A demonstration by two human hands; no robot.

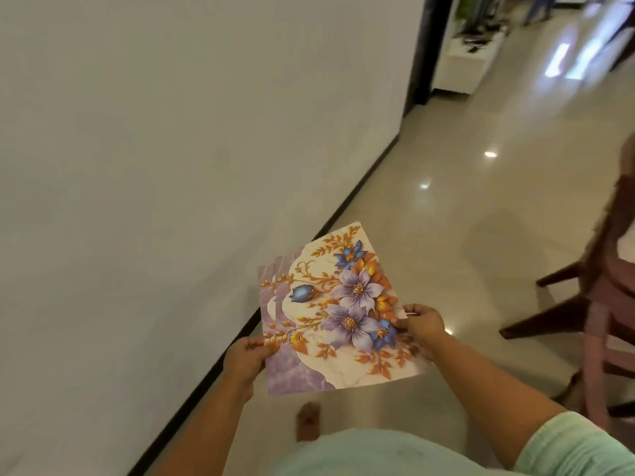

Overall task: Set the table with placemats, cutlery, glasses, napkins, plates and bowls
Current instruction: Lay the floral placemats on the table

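I held a small stack of floral placemats (338, 314), thin glossy sheets printed with purple and blue flowers and orange leaves, above the shiny tiled floor (429, 159). My left hand (245, 355) pinched the stack's near-left edge; my right hand (421, 321) pinched its right edge. A dark wooden chair (598, 304) stood to my right. No desk was in view, so nothing appeared laid; by my judgement the whole setting remained.

Placemats (330, 314) between both hands, above the floor (429, 235); wall (171, 166) left, chair (598, 304) right.
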